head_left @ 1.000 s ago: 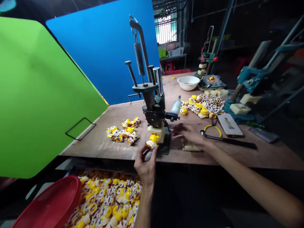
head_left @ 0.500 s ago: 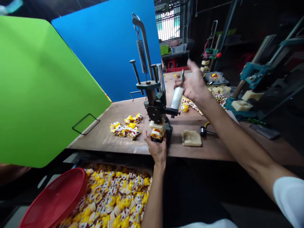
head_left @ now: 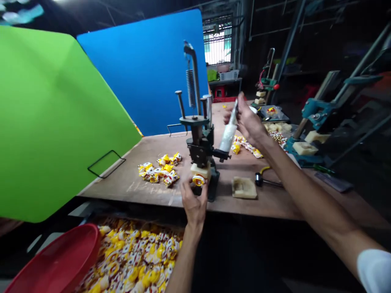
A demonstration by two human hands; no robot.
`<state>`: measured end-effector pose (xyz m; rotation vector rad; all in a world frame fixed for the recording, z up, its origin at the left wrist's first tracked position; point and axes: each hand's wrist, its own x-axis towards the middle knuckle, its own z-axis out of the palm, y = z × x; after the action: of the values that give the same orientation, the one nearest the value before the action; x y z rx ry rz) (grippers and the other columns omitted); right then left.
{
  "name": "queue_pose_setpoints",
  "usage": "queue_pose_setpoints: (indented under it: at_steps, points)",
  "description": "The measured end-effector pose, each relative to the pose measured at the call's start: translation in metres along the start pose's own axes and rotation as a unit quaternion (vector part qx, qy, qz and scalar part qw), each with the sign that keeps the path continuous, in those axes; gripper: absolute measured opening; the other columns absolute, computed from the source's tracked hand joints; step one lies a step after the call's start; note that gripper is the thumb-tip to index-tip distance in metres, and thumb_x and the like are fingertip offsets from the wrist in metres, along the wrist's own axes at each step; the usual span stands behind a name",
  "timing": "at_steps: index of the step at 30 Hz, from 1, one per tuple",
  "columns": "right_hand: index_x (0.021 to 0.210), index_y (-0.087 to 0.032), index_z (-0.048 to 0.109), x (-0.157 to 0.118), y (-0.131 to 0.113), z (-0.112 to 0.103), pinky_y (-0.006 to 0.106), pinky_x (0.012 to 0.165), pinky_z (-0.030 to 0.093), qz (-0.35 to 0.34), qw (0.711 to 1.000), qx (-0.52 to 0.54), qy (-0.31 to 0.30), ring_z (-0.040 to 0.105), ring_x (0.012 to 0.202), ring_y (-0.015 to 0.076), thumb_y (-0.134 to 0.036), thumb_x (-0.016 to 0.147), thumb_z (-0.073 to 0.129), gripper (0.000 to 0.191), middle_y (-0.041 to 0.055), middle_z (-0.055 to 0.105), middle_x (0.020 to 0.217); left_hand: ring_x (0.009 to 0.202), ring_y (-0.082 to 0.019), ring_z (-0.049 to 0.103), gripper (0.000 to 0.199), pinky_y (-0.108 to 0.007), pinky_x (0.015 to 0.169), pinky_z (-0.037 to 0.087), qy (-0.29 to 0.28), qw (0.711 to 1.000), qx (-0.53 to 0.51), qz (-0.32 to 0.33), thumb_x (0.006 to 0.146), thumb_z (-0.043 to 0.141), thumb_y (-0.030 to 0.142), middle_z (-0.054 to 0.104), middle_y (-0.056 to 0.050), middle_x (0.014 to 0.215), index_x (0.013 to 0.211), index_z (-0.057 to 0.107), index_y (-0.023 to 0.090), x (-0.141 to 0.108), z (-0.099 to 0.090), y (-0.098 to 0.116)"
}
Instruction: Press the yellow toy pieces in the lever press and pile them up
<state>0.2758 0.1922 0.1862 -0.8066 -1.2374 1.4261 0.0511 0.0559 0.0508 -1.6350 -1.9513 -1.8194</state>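
Note:
A green hand press (head_left: 198, 148) with a tall spring stands on the wooden table. Under its head sits a cream block (head_left: 200, 170). My left hand (head_left: 194, 203) is in front of the block, thumb and fingers closed around a small yellow and white piece (head_left: 198, 180). My right hand (head_left: 248, 122) is at the upper part of the press's lever (head_left: 228, 136), which is wrapped in whitish material; its fingers are curled round the lever's end. Yellow and white pieces (head_left: 159, 173) lie in a cluster left of the press.
A cream mould block (head_left: 244, 188) and a black-headed tool (head_left: 259, 179) lie to the right. Below the table edge are many pieces (head_left: 134, 256) and a red basin (head_left: 58, 260). Green (head_left: 61, 122) and blue (head_left: 146, 73) panels stand behind. Another press (head_left: 317, 112) is at right.
The view has shifted slightly. My left hand has drawn a little left and down from the block, with the small piece between its fingers. My right hand has come down slightly at the lever.

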Motion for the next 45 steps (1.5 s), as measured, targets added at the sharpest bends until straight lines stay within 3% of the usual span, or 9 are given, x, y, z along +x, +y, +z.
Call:
queue_pose_setpoints:
  at_steps: [4,8,10,20,23,28,31,36,45]
  points:
    - [0.103,-0.023,0.068,0.034,0.037,-0.039,0.047,0.100,0.059,-0.043,0.969,-0.219,0.102,0.062,0.135,0.0413,-0.071,0.095,0.074,0.049,0.0152,0.073,0.120,0.087,-0.023,0.071,0.046,-0.036,0.082,0.058,0.055,0.996,0.026,-0.067,0.092,0.083,0.058,0.071,-0.004,0.101,0.112,0.064,0.022,0.004,-0.037,-0.008]
    - [0.146,-0.015,0.062,0.063,0.107,-0.057,0.063,0.109,0.047,-0.033,0.786,-0.600,0.145,0.060,0.134,0.0519,-0.046,0.102,0.065,0.054,0.0303,0.060,0.149,0.093,-0.027,0.070,0.046,-0.042,0.088,0.059,0.036,0.992,0.110,-0.055,0.093,0.080,0.063,0.070,-0.007,0.100,0.107,0.064,0.022,0.018,-0.072,-0.051]
    - [0.155,-0.009,0.054,0.074,0.127,-0.055,0.064,0.110,0.044,-0.024,0.765,-0.631,0.126,0.059,0.137,0.0532,-0.037,0.103,0.059,0.059,0.0359,0.055,0.154,0.110,-0.033,0.066,0.044,-0.050,0.103,0.056,0.027,0.981,0.192,0.009,0.094,0.079,0.061,0.068,-0.013,0.111,0.108,0.068,0.020,0.030,-0.072,-0.070]
    - [0.129,-0.019,0.067,0.007,0.102,-0.088,0.042,0.093,0.063,-0.039,0.869,-0.494,0.006,0.076,0.113,0.0331,-0.058,0.094,0.074,0.053,0.0141,0.078,0.127,0.132,-0.042,0.059,0.063,-0.064,0.117,0.047,0.067,0.959,0.268,-0.059,0.085,0.091,0.049,0.066,-0.022,0.133,0.132,0.068,0.013,0.097,0.003,-0.074]
    - [0.131,-0.026,0.073,-0.051,0.076,-0.078,0.048,0.106,0.063,-0.059,0.912,-0.392,-0.107,0.074,0.123,0.0348,-0.064,0.093,0.081,0.054,0.0097,0.077,0.136,0.109,-0.029,0.070,0.062,-0.046,0.102,0.059,0.094,0.987,0.010,-0.133,0.084,0.090,0.058,0.071,-0.012,0.117,0.126,0.068,0.017,0.062,-0.016,-0.046]
    - [0.139,-0.029,0.069,-0.111,0.069,-0.001,0.043,0.117,0.059,-0.185,0.881,-0.338,-0.273,0.069,0.136,0.0289,-0.036,0.104,0.076,0.036,0.0082,0.072,0.143,0.097,-0.024,0.080,0.060,-0.034,0.085,0.065,-0.244,0.860,-0.346,-0.285,0.097,0.076,0.066,0.080,-0.014,0.116,0.132,0.074,0.016,-0.028,-0.056,0.019]
    - [0.154,-0.030,0.058,-0.114,0.086,0.029,0.041,0.125,0.054,-0.280,0.839,-0.330,-0.330,0.061,0.148,0.0247,-0.023,0.110,0.065,0.046,0.0088,0.066,0.154,0.111,-0.023,0.080,0.052,-0.032,0.099,0.063,-0.197,0.864,-0.363,-0.290,0.092,0.089,0.051,0.082,-0.012,0.119,0.130,0.075,0.018,-0.045,-0.067,0.027]
    - [0.147,-0.030,0.064,-0.103,0.103,0.009,0.048,0.121,0.058,-0.239,0.889,-0.354,-0.165,0.068,0.139,0.0291,-0.043,0.107,0.074,0.043,0.0087,0.070,0.148,0.092,-0.020,0.081,0.066,-0.032,0.088,0.068,0.028,0.940,-0.246,-0.233,0.070,0.105,0.044,0.082,-0.006,0.105,0.121,0.070,0.020,-0.024,-0.054,-0.009]
    - [0.120,-0.027,0.079,-0.070,0.102,-0.050,0.046,0.105,0.064,-0.119,0.954,-0.277,-0.009,0.076,0.109,0.0275,-0.064,0.096,0.080,0.044,0.0083,0.079,0.124,0.107,-0.025,0.080,0.031,-0.043,0.104,0.066,0.062,0.997,-0.034,0.024,0.097,0.083,0.041,0.082,-0.008,0.116,0.123,0.078,0.023,-0.018,0.015,-0.025]
